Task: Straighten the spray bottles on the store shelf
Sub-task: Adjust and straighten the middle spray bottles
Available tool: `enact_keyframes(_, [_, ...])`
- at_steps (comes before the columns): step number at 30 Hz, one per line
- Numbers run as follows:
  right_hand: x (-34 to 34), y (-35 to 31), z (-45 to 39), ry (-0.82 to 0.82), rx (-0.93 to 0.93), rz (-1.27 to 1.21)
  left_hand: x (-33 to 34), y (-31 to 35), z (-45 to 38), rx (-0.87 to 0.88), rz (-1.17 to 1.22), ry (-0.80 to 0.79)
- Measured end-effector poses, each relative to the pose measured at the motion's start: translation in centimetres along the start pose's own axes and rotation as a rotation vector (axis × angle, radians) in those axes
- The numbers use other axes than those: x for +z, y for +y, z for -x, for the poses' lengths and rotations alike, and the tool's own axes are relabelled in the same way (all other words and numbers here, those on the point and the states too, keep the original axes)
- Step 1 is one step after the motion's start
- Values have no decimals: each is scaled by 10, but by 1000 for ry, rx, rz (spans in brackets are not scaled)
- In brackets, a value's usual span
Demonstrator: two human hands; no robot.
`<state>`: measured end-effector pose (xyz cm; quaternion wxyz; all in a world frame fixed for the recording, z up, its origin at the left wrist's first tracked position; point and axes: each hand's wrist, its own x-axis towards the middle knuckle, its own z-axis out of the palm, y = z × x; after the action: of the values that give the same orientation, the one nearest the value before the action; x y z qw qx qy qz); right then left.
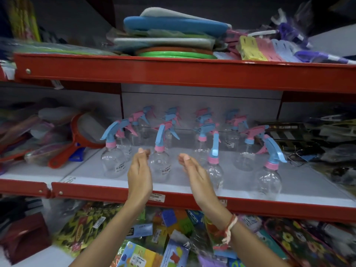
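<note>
Several clear spray bottles with blue and pink trigger heads stand in rows on the white middle shelf (308, 189). One bottle (160, 162) with a blue head and pink collar stands between my two hands. My left hand (139, 170) is just left of it, fingers together and curled slightly, holding nothing. My right hand (192, 170) is right of it, apart from it, thumb up, fingers loosely bent. Another bottle (214, 168) stands right behind my right hand. A front bottle (268, 176) at the right leans with its head tilted. A further bottle (112, 158) stands at the left.
Red shelf edge (173, 199) runs across below my hands. A red-handled strainer (77, 139) and packed goods lie left of the bottles. Dark packets (300, 135) lie at the right. The upper shelf (173, 72) holds sponges and plates. Colourful packets fill the shelf below.
</note>
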<state>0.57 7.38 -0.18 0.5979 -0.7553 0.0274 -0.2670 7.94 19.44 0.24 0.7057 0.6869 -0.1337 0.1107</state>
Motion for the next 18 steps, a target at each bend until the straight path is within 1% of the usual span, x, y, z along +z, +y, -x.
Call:
enact_keyframes(2, [11,0,-9,-41,113,15,-5,-3,-8,-96,-77,-88])
enact_keyframes(4, [23,1,-18,-65,193,14,-7,-5,-16,-198,-105,-190])
enact_keyframes(7, [38,4,-26,-105,240,27,-9,-1,-22,-334,-92,-308])
enact_keyframes(8, [39,7,-28,-107,247,20,-10,-1,-22,-339,-95,-342])
enact_keyframes(11, [39,4,-25,-97,260,-21,-19,-3,-16,-254,-124,-414])
enact_keyframes(16, [33,1,-11,-105,280,-29,-38,-4,-13,-255,-151,-448])
enact_keyframes(18, [31,-4,-4,-121,276,-29,-45,-7,-11,-233,-171,-485])
